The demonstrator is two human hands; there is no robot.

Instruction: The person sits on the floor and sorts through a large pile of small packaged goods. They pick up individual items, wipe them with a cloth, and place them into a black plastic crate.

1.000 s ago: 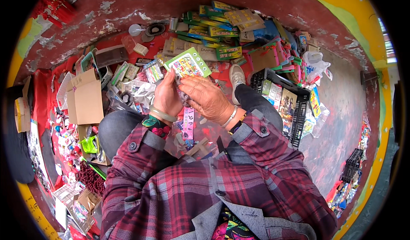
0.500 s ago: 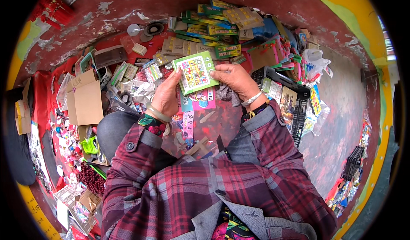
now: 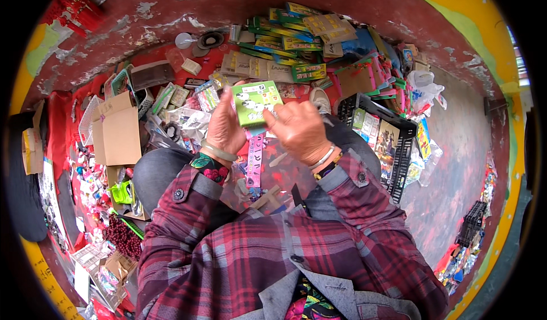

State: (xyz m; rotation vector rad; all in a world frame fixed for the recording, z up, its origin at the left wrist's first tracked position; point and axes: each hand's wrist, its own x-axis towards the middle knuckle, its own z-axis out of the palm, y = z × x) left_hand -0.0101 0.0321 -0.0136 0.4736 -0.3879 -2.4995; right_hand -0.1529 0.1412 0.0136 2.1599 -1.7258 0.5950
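My left hand grips the left edge of a small green picture booklet, its thumb up along the side. Black-and-white animal figures show on the face turned up. My right hand lies over the booklet's lower right corner, fingers bent and pressed to it; its own fingertips are partly hidden. Below the booklet, a pink strip with dark markings lies on the floor between my knees.
Several flat yellow-green boxes are piled by the far wall. A black plastic crate with printed items stands at right. Left of me are an open cardboard box, plastic-wrapped goods and dark red beads.
The booklet's visible face has changed from a grid of small pictures to animal figures. My right hand has moved down and left, from its right edge onto the lower corner.
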